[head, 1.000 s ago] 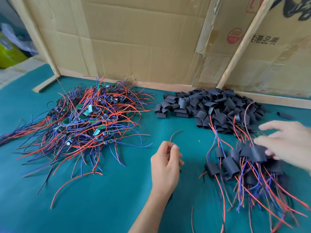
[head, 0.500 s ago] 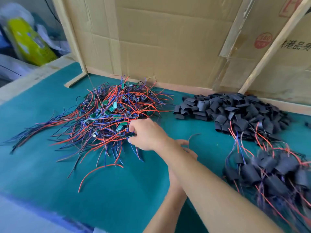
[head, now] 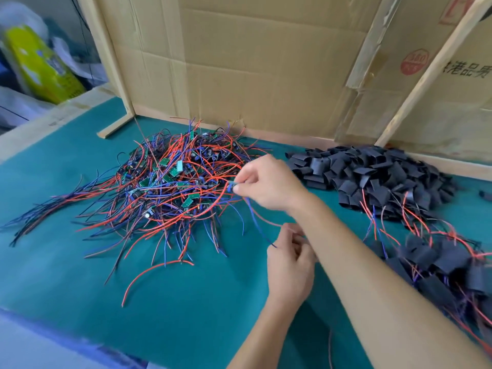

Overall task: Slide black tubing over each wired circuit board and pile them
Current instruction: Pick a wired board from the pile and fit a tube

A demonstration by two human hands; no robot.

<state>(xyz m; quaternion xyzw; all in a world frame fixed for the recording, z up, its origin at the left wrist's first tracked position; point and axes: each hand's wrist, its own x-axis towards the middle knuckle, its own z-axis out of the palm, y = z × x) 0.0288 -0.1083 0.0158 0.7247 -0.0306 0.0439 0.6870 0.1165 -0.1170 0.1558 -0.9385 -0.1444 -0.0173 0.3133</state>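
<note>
A tangled heap of small green circuit boards with red and blue wires lies on the teal table mat. My right hand reaches across to the heap's right edge and pinches one wired board, lifted slightly, its blue and red wires trailing down. My left hand sits below it with curled fingers near those trailing wire ends; whether it holds them is unclear. A pile of loose black tubing pieces lies at the back right. Finished boards sleeved in black tubing are heaped at the right.
Cardboard sheets with wooden battens wall off the back of the table. A wooden strip lies at the back left. Yellow packaging and bags sit beyond the table's left edge. One stray tubing piece lies far right.
My right hand left the sleeved pile, crossed over my left arm to the wire heap and picked out one wired board. The view swung left. My left hand stayed near the middle.
</note>
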